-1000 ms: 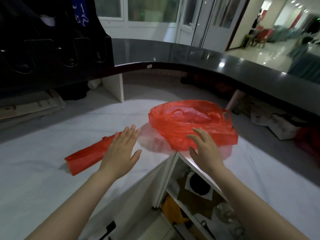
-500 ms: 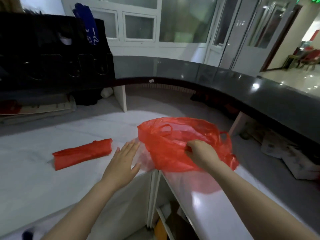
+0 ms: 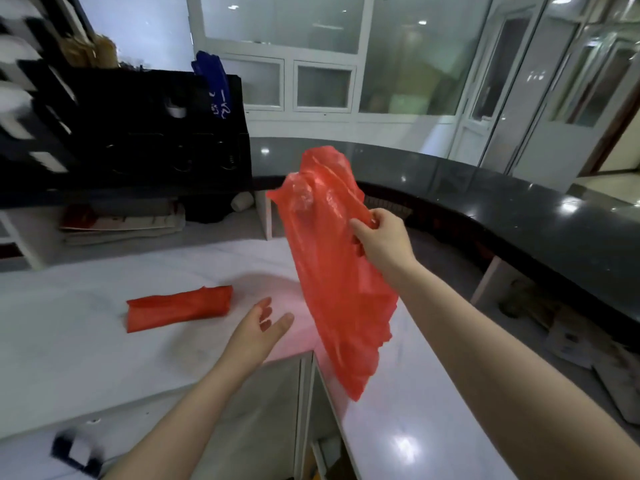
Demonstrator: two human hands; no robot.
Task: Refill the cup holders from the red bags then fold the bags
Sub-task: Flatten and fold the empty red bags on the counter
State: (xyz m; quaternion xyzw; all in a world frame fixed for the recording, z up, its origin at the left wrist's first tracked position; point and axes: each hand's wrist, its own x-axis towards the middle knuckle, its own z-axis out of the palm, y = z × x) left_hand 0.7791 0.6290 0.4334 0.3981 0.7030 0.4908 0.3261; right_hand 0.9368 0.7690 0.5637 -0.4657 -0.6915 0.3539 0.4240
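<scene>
We see a thin, crinkled red plastic bag [image 3: 332, 271] held clear of the white counter [image 3: 86, 358], hanging slanted, its edge gripped by the right hand [image 3: 381, 240]. A folded red plastic bag [image 3: 178, 308] lies flat on that counter, well left.

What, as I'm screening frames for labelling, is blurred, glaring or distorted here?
Head view: motion blur smears the left rack; lamp glare spots the dark counter and white worktop; the wide lens bows the counter; the held red bag looks sharp.

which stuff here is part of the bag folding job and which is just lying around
Job: loose red bag, gripped by the right hand; folded red bag on the counter; left hand, open.
Lying about: stack of papers; blue packet.
</scene>
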